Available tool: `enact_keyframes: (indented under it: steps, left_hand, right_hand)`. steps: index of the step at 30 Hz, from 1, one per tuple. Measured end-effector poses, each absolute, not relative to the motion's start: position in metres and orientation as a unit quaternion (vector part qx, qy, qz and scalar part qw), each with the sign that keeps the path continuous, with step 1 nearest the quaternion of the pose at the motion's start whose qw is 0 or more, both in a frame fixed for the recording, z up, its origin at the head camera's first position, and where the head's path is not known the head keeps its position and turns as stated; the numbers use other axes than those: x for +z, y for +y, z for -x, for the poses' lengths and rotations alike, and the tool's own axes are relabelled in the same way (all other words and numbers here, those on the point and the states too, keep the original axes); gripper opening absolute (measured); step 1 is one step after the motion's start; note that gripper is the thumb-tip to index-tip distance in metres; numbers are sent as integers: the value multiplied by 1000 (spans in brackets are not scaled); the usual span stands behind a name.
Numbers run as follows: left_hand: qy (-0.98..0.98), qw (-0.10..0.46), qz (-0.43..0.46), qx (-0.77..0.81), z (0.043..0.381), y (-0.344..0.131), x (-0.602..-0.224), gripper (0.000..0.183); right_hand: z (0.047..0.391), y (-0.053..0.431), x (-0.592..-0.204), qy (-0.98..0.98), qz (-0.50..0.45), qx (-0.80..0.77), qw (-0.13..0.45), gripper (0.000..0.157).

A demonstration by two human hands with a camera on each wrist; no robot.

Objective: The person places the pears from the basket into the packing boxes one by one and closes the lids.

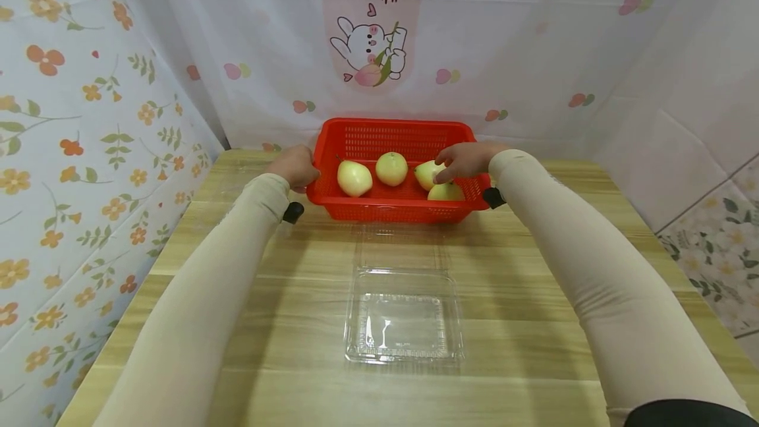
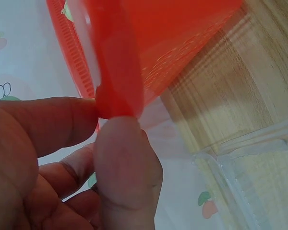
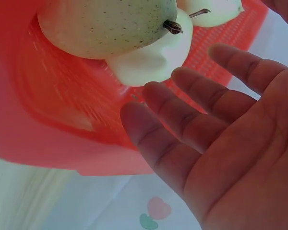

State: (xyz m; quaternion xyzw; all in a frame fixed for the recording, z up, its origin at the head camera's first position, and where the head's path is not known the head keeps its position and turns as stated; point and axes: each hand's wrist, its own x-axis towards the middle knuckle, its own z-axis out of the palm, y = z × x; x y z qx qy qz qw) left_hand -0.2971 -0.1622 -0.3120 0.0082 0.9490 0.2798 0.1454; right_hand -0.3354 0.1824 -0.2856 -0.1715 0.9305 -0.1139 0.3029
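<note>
So, pinched the red basket [image 1: 388,212] at the table's [image 1: 284,348] twelve o'clock with the left hand [image 1: 296,167], at its nine o'clock rim; held the right hand [image 1: 468,158] spread near pears [image 1: 446,192] toward three.

The basket [image 1: 391,203] is of smooth, glossy red plastic, perforated; the container [image 1: 403,327] is of thin, clear, shiny plastic. The tabletop [image 1: 290,361] shows smooth wood grain with a soft sheen; the pears [image 3: 103,26] have smooth, speckled skin. Sleeves [image 1: 196,315]: matt, lightly wrinkled cloth.
</note>
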Motion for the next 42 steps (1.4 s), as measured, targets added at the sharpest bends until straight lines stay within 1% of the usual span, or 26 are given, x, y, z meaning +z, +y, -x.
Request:
enact_keyframes:
  steps: [7, 14, 18, 25, 32, 40, 42]
  left_hand:
    - [951, 140, -11, 276, 297, -161, -311, 14]
    - [949, 146, -7, 280, 300, -162, -313, 14]
    - [948, 146, -4, 281, 300, -163, -313, 15]
    - [951, 143, -9, 273, 300, -163, -313, 14]
    - [948, 147, -6, 281, 301, -163, -314, 14]
    - [948, 143, -10, 283, 297, -163, -312, 16]
    - [949, 143, -11, 282, 296, -162, -311, 16]
  right_hand:
    - [341, 177, -286, 932, 173, -80, 307, 67]
    - [344, 171, -291, 931, 140, -67, 331, 67]
    - [345, 170, -293, 933, 135, -58, 330, 65]
    - [343, 171, -296, 933, 126, -48, 333, 66]
    - [342, 167, -298, 933, 139, -21, 333, 65]
    - [344, 165, -300, 927, 135, -11, 349, 63]
    - [344, 164, -301, 925, 124, -23, 358, 65]
